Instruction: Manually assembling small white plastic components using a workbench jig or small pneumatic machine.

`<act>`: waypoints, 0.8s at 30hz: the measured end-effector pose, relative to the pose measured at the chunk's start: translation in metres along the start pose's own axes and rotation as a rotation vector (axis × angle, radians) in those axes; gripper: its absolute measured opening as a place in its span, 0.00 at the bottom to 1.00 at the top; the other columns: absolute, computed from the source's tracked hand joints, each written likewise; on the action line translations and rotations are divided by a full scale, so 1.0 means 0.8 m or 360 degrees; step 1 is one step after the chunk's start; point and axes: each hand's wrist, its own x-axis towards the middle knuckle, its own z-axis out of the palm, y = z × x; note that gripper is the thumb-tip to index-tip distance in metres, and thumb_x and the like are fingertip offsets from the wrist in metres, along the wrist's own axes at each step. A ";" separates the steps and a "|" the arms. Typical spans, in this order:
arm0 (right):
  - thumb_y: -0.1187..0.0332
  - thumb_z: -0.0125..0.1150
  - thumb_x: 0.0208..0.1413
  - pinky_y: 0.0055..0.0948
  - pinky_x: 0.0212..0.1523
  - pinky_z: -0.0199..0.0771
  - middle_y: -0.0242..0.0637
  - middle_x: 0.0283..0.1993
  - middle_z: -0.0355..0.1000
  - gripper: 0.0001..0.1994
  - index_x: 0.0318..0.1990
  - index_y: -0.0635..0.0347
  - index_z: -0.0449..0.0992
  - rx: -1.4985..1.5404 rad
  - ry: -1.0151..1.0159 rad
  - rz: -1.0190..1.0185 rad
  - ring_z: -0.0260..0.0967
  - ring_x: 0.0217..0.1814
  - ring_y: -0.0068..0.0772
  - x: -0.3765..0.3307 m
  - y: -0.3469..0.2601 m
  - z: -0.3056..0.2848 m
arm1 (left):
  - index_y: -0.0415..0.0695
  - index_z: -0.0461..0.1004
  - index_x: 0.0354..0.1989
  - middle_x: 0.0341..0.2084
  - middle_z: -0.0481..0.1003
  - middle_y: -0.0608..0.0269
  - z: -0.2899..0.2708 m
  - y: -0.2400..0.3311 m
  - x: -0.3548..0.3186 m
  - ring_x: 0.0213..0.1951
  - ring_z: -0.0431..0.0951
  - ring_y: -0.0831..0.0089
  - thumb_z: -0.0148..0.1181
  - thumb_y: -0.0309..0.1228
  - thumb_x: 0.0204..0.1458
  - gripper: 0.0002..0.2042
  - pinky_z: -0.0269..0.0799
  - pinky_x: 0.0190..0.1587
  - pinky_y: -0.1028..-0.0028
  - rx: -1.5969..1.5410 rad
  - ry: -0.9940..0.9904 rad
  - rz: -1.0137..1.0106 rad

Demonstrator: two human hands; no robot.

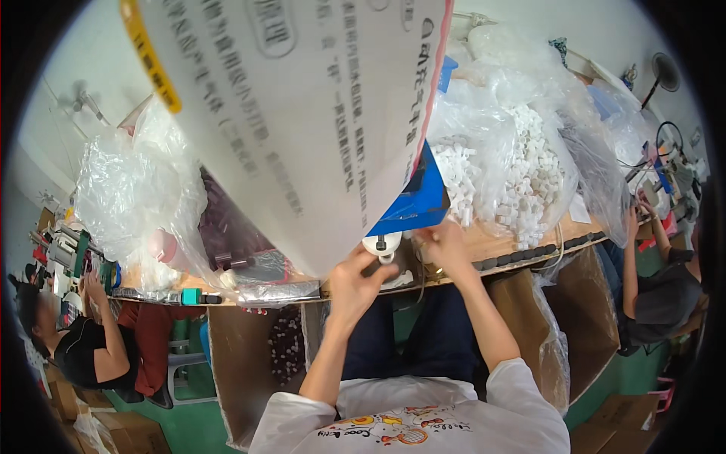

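Both hands met at the near edge of the bench [529, 246], close to the body. The left hand [355, 284] was curled nearly closed around a small dark piece [370, 268], thumb and fingers pinching it so that its tip pointed up at a small white round part [380, 244]. The right hand [446, 246] was bent over just beside that part, fingers drawn in as if steadying something, but what it gripped was hidden by the knuckles, so I could not tell. The white part sat between the two hands, right at the bench edge and under the lower corner of a blue box [416, 200].

A large white printed sack [302, 113] hung over the middle of the bench, covering most of the working area. Toward the right edge lay a clear bag of small white pieces [522, 174], within arm's reach for picking. Toward the left edge stood a crumpled clear bag [132, 189] and a heap of dark pieces [231, 227]. A row of dark round caps [529, 255] lined the near edge on the right. Other people sat at each end, one on the left [83, 340] and one on the right [658, 287].
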 end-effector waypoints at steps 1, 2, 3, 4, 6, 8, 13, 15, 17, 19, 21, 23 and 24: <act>0.74 0.62 0.54 0.42 0.45 0.74 0.44 0.38 0.79 0.07 0.40 0.61 0.81 -0.0041 -0.0103 -0.0100 0.75 0.41 0.52 -0.006 -0.004 0.000 | 0.40 0.82 0.43 0.32 0.82 0.53 -0.017 0.008 -0.007 0.36 0.81 0.62 0.74 0.24 0.42 0.17 0.74 0.42 0.69 -0.0023 -0.0162 0.0027; 0.74 0.62 0.55 0.42 0.44 0.74 0.45 0.39 0.79 0.07 0.40 0.62 0.81 -0.0059 -0.0226 -0.0198 0.76 0.40 0.53 -0.016 -0.011 0.005 | 0.42 0.82 0.42 0.29 0.80 0.51 -0.052 0.023 -0.019 0.35 0.81 0.55 0.74 0.25 0.40 0.17 0.73 0.40 0.65 0.0132 -0.0332 -0.0170; 0.74 0.62 0.55 0.42 0.44 0.74 0.45 0.39 0.79 0.07 0.40 0.62 0.81 -0.0055 -0.0225 -0.0185 0.76 0.40 0.53 -0.022 -0.020 0.005 | 0.42 0.82 0.41 0.30 0.80 0.51 -0.089 0.038 -0.031 0.35 0.81 0.53 0.75 0.27 0.39 0.17 0.73 0.39 0.62 0.0542 -0.0487 -0.0354; 0.73 0.61 0.55 0.43 0.44 0.74 0.46 0.39 0.78 0.07 0.40 0.63 0.81 -0.0091 -0.0303 -0.0219 0.75 0.41 0.53 -0.019 -0.029 0.005 | 0.44 0.83 0.40 0.30 0.80 0.51 -0.126 0.033 -0.044 0.36 0.81 0.52 0.76 0.30 0.38 0.18 0.74 0.40 0.59 0.0845 -0.0660 -0.0515; 0.73 0.61 0.55 0.44 0.43 0.74 0.48 0.39 0.78 0.07 0.40 0.63 0.81 -0.0119 -0.0368 -0.0260 0.75 0.41 0.54 -0.012 -0.036 0.017 | 0.40 0.81 0.42 0.33 0.81 0.45 -0.160 -0.001 -0.075 0.40 0.80 0.46 0.74 0.32 0.41 0.18 0.74 0.43 0.57 0.1499 -0.0248 -0.0423; 0.73 0.62 0.54 0.45 0.43 0.73 0.48 0.38 0.78 0.06 0.38 0.64 0.80 -0.0212 -0.0462 -0.0304 0.75 0.42 0.55 -0.013 -0.029 0.032 | 0.36 0.79 0.44 0.36 0.80 0.39 -0.158 -0.024 -0.053 0.44 0.79 0.43 0.69 0.31 0.48 0.17 0.74 0.44 0.56 0.1286 0.0047 -0.0535; 0.78 0.66 0.43 0.41 0.40 0.76 0.45 0.36 0.77 0.05 0.31 0.66 0.80 -0.0398 -0.0241 -0.0711 0.76 0.39 0.49 -0.026 -0.028 0.069 | 0.35 0.79 0.43 0.35 0.81 0.44 -0.077 -0.174 0.036 0.36 0.83 0.51 0.69 0.33 0.50 0.16 0.76 0.37 0.60 0.0892 0.0194 -0.0413; 0.76 0.67 0.44 0.40 0.40 0.76 0.44 0.35 0.77 0.05 0.31 0.66 0.80 -0.0293 -0.0140 -0.0682 0.75 0.40 0.48 -0.031 -0.029 0.074 | 0.35 0.79 0.34 0.28 0.80 0.46 -0.050 -0.186 0.050 0.31 0.84 0.58 0.70 0.30 0.46 0.12 0.74 0.31 0.62 0.1033 0.0094 -0.0288; 0.72 0.69 0.47 0.38 0.45 0.76 0.43 0.38 0.79 0.08 0.34 0.64 0.81 0.0008 -0.0133 -0.0273 0.76 0.44 0.45 -0.034 -0.024 0.063 | 0.35 0.78 0.32 0.25 0.79 0.48 -0.036 -0.173 0.057 0.29 0.83 0.60 0.69 0.29 0.46 0.10 0.74 0.30 0.64 0.0911 0.0081 -0.0269; 0.70 0.69 0.50 0.34 0.48 0.76 0.42 0.42 0.80 0.10 0.39 0.62 0.82 0.0375 -0.0322 0.0019 0.76 0.48 0.41 -0.026 -0.028 0.021 | 0.36 0.77 0.30 0.20 0.75 0.53 -0.050 -0.192 0.043 0.24 0.80 0.65 0.67 0.27 0.45 0.08 0.73 0.29 0.68 0.0834 0.0119 -0.0267; 0.71 0.65 0.54 0.31 0.46 0.76 0.42 0.43 0.80 0.09 0.43 0.60 0.81 -0.0055 0.0363 0.0513 0.78 0.45 0.38 -0.027 0.037 -0.022 | 0.36 0.77 0.33 0.19 0.74 0.58 -0.067 -0.233 0.024 0.23 0.78 0.71 0.66 0.26 0.46 0.08 0.73 0.29 0.70 0.0781 0.0239 -0.0233; 0.68 0.64 0.56 0.38 0.38 0.74 0.43 0.34 0.77 0.06 0.38 0.61 0.79 -0.0652 0.1001 0.0350 0.75 0.37 0.43 -0.020 0.107 -0.112 | 0.35 0.78 0.38 0.25 0.78 0.59 -0.053 -0.201 0.026 0.28 0.79 0.75 0.65 0.24 0.48 0.09 0.74 0.32 0.73 0.0578 0.0197 -0.0254; 0.68 0.64 0.56 0.41 0.39 0.72 0.43 0.36 0.75 0.06 0.38 0.60 0.79 -0.1060 0.1029 0.0195 0.73 0.38 0.45 -0.015 0.117 -0.138 | 0.35 0.78 0.40 0.29 0.80 0.60 -0.055 -0.183 0.025 0.30 0.79 0.77 0.65 0.23 0.49 0.10 0.75 0.33 0.74 0.0491 0.0196 -0.0270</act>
